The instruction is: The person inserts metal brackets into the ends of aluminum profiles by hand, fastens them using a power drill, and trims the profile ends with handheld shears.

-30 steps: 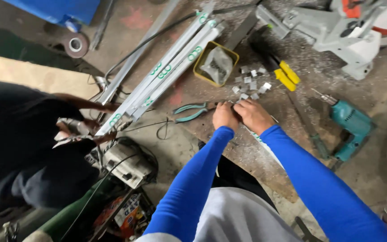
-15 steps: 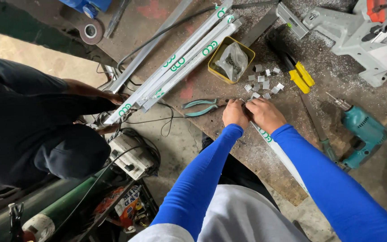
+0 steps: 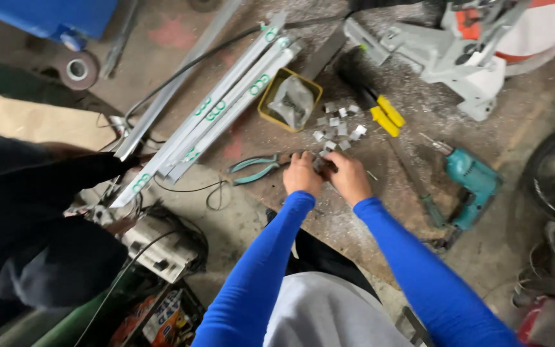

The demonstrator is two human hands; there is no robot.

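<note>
A co-worker (image 3: 33, 218) steadies metal rails (image 3: 213, 109); pliers (image 3: 255, 169) lie beside your left hand (image 3: 303, 173). Both hands, right (image 3: 349, 178) too, pinch a small metal clip (image 3: 322, 164) over the littered surface (image 3: 419, 109). Sharp edges could nick fingertips.

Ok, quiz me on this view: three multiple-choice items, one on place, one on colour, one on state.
1. Where do the teal-handled pliers lie?
A. beside the left hand
B. inside the yellow tray
C. on the electric drill

2. What colour are the person's sleeves?
A. red
B. blue
C. white

3. How are the hands placed?
A. far apart
B. one raised off the bench
C. close together over small metal pieces

Answers: 1 A, the pliers rest just left of that hand. 2 B, both forearms are blue. 3 C, left and right hand meet at the pieces; their grip is too small to read.
</note>
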